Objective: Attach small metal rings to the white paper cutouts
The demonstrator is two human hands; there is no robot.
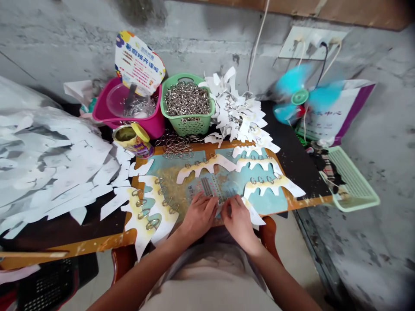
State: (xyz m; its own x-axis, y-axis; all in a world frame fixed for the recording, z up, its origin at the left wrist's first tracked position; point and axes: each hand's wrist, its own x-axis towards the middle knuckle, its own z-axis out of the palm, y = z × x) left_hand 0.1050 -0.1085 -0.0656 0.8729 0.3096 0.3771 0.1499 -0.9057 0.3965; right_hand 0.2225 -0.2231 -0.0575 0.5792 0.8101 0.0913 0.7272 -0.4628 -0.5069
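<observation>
At the table's front edge, my left hand (pixel 200 214) and my right hand (pixel 238 219) are close together, fingers bent and pinched on a white paper strip (pixel 253 212). One end of the strip sticks out past my right hand; my fingers cover most of the rest. Whether a metal ring is between my fingertips I cannot make out. Around my hands lie scalloped paper strips with metal rings along yellowish glue: one ahead (pixel 207 166), one to the right (pixel 270 186), and a pair at the left, the nearer (pixel 142 216) overhanging the edge.
Loose oval rings (pixel 178 149) lie before a green basket (pixel 188 125) full of rings. Beside it stand a magenta basket (pixel 152 125) and an open tin (pixel 129 138). White paper pieces (pixel 58 164) heap at left, ringed strips (pixel 233 103) behind. A fan (pixel 300 97) spins at right.
</observation>
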